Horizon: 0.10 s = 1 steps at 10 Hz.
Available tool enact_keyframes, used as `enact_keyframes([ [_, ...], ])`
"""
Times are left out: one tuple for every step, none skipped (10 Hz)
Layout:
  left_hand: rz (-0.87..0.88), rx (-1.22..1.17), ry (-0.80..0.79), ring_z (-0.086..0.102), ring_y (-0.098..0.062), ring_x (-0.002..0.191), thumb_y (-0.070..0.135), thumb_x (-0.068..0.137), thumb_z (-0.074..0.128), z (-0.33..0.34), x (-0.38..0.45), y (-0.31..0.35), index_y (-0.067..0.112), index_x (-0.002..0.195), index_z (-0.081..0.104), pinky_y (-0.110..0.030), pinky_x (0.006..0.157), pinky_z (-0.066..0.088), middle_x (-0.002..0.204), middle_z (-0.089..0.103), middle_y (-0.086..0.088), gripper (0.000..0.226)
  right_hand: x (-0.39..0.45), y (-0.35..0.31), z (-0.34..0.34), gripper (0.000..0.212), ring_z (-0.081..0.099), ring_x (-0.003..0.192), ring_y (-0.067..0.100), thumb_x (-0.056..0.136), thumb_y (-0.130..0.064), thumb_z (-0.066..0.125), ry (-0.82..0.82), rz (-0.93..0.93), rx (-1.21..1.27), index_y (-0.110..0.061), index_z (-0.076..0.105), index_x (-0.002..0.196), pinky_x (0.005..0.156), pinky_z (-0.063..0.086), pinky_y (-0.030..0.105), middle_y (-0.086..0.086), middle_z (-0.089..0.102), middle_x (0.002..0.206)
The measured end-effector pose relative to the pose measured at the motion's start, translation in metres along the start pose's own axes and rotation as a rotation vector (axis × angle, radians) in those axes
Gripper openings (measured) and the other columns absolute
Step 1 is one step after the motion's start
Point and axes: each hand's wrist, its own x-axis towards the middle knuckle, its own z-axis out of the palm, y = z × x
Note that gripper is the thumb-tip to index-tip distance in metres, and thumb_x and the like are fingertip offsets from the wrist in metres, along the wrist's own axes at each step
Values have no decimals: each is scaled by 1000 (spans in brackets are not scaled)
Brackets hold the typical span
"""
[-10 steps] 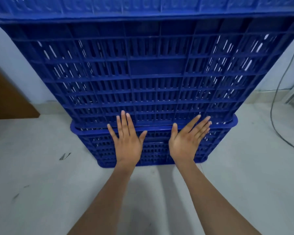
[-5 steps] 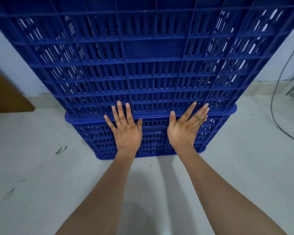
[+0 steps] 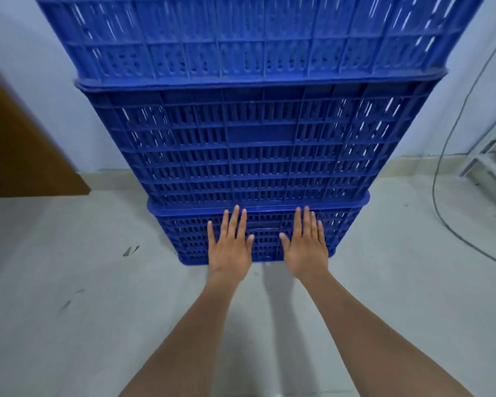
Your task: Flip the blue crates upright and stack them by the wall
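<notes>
A stack of blue slotted crates stands on the grey floor against the pale wall. The bottom crate (image 3: 341, 224) is the lowest, the middle crate (image 3: 258, 144) sits nested in it, and the top crate (image 3: 241, 38) runs out of the frame above. My left hand (image 3: 229, 247) lies flat with fingers spread against the bottom crate's front wall, fingertips near its rim. My right hand (image 3: 305, 247) is flat beside it on the same wall. Neither hand grips anything.
A brown wooden panel (image 3: 20, 144) stands at the left by the wall. A dark cable (image 3: 441, 173) hangs down the right wall and trails over the floor. White frame legs (image 3: 487, 156) stand at the far right. Small dark scraps (image 3: 131, 250) lie on the floor.
The view has pulled back and the stack now looks farther away and closer to the wall. Both hands sit lower on the stack, now on the bottom crate's front, with fingers straighter.
</notes>
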Motion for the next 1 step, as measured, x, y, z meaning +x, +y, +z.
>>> enact_keyframes([
  [9,-34,-163,-16,-13,153,51,104,3,-61,-22,-2,23,157,-16,-50,123,-7,166,-17,10,63,-18,1,-59,71,-7,152,17,102,-52,12,-125,-40,-31,-12,-10,156,123,-4,37,3,-9,165],
])
